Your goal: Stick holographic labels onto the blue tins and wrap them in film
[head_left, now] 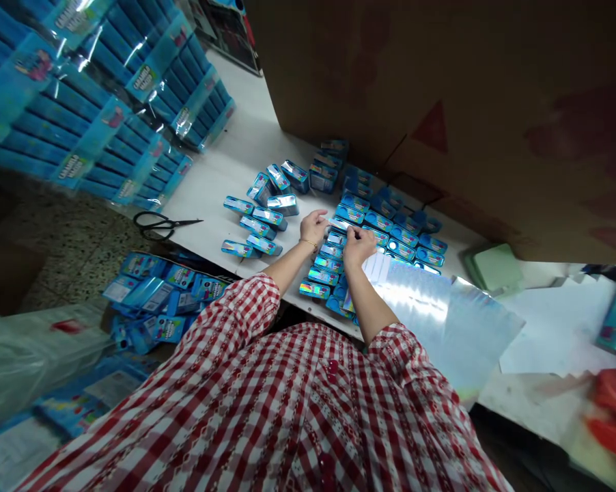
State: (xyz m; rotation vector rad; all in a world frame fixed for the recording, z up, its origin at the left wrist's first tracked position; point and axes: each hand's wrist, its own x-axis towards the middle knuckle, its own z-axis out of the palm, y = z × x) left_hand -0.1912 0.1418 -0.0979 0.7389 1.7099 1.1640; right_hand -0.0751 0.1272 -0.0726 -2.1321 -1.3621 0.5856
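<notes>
My left hand (313,225) and my right hand (358,246) meet over rows of small blue boxes (384,232) on a white table (226,171). Both hands have their fingers pinched together at one blue box (340,224) between them. Loose blue boxes (259,219) lie scattered to the left of my left hand. A shiny holographic sheet (436,307) lies just right of my right forearm. My sleeves are red and white check.
Black scissors (159,224) lie at the table's left edge. Wrapped stacks of blue packs (98,102) stand at the far left. A large brown carton (466,102) looms behind the table. More blue boxes (159,294) sit in a box on the floor.
</notes>
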